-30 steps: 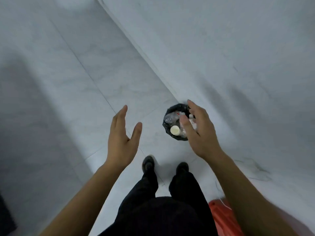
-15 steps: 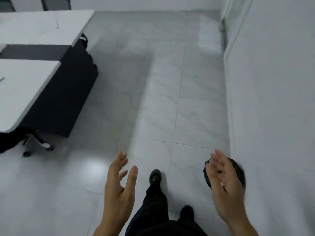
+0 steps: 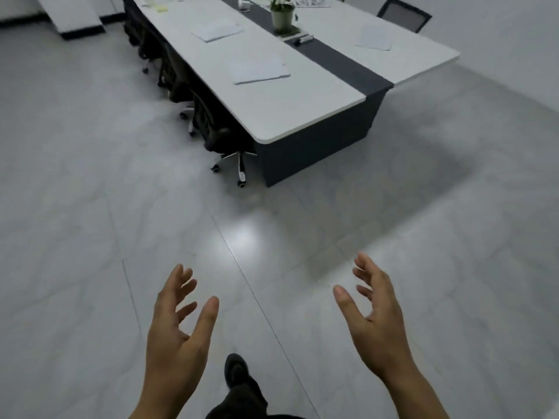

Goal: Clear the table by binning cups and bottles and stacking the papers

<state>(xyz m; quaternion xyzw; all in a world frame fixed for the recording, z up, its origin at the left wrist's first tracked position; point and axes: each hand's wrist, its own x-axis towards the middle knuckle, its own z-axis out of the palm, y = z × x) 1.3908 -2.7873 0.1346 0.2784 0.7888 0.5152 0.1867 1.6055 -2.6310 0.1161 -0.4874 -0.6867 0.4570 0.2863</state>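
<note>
My left hand (image 3: 177, 325) and my right hand (image 3: 375, 316) are held out in front of me over the tiled floor, both empty with fingers spread. Far ahead stands the long white table (image 3: 302, 116) with a dark strip down its middle. Papers lie on it: one pile (image 3: 258, 69) near the close end, another pile (image 3: 216, 31) further back, and a third pile (image 3: 375, 37) on the right half. A clear cup-like object (image 3: 243, 3) shows at the far end, too small to tell. The bin is out of view.
A potted plant (image 3: 282, 15) stands on the table's dark strip, with small dark items (image 3: 304, 39) beside it. Black office chairs (image 3: 217, 131) line the table's left side, and one chair (image 3: 403, 15) is at the far right. My shoe (image 3: 237, 371) is on the floor below.
The view has swung from the black bin by the wall round to the table. The bin with its bottles has left the frame. Both hands stay empty and open.
</note>
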